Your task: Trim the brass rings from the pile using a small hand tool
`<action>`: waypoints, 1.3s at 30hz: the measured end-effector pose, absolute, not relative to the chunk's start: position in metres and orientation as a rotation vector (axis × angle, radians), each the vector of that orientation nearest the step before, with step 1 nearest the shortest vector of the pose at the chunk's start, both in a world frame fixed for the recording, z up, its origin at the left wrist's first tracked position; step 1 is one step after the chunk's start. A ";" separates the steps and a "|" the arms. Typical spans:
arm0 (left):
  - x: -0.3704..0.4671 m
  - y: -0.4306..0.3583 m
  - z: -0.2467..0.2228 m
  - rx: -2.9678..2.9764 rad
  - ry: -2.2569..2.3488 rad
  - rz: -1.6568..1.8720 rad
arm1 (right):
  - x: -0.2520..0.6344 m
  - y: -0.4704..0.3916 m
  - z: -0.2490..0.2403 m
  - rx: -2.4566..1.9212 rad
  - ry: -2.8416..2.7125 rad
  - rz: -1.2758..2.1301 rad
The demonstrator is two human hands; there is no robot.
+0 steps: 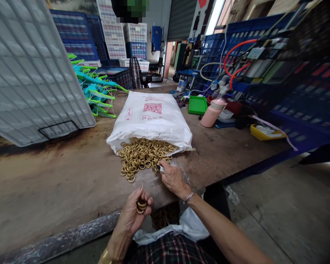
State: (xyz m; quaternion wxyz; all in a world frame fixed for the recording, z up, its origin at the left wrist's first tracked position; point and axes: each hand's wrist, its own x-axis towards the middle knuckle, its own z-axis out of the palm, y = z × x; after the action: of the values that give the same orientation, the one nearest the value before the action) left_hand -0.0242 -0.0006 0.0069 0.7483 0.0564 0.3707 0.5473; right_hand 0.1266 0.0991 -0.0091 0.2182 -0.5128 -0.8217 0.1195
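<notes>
My left hand [136, 211] is curled around several brass-coloured rings [141, 206], just over the front edge of the table. Beyond it, my right hand [173, 178] reaches to the near right side of a heap of the same rings [143, 154]. Its fingers are closed on a small black-and-white object [160, 168], whose kind I cannot make out. The heap spills from the open mouth of a white woven sack [151, 117] with red print, lying flat on the table. Below the table edge, more rings [163, 216] show dimly in an open white bag [192, 222] at my lap.
A large white plastic crate [41, 73] stands on the left, with green and turquoise plastic pieces [97, 91] beside it. To the right are a pink bottle [211, 113], a green tray [198, 105] and a yellow dish [266, 132]. Blue crates [305, 95] line the right side.
</notes>
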 end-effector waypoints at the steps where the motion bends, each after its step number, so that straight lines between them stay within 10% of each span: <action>1: -0.023 0.000 0.007 0.148 0.849 1.213 | 0.126 0.098 -0.010 -1.374 -2.287 0.359; 14: -0.028 0.012 0.005 0.787 1.417 1.189 | 0.105 0.067 -0.003 -0.993 -2.375 0.680; 27: -0.026 0.008 0.005 0.893 1.442 1.339 | 0.087 0.061 -0.003 -1.251 -1.418 1.839; 39: -0.026 0.004 0.006 0.702 1.282 1.166 | 0.088 0.060 0.006 -1.194 -1.626 1.528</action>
State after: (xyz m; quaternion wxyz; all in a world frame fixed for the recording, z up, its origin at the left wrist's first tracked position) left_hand -0.0264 0.0041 0.0058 0.5940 0.3020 0.5517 0.5016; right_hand 0.0885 0.0598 0.0063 0.3007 -0.4500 -0.6129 0.5758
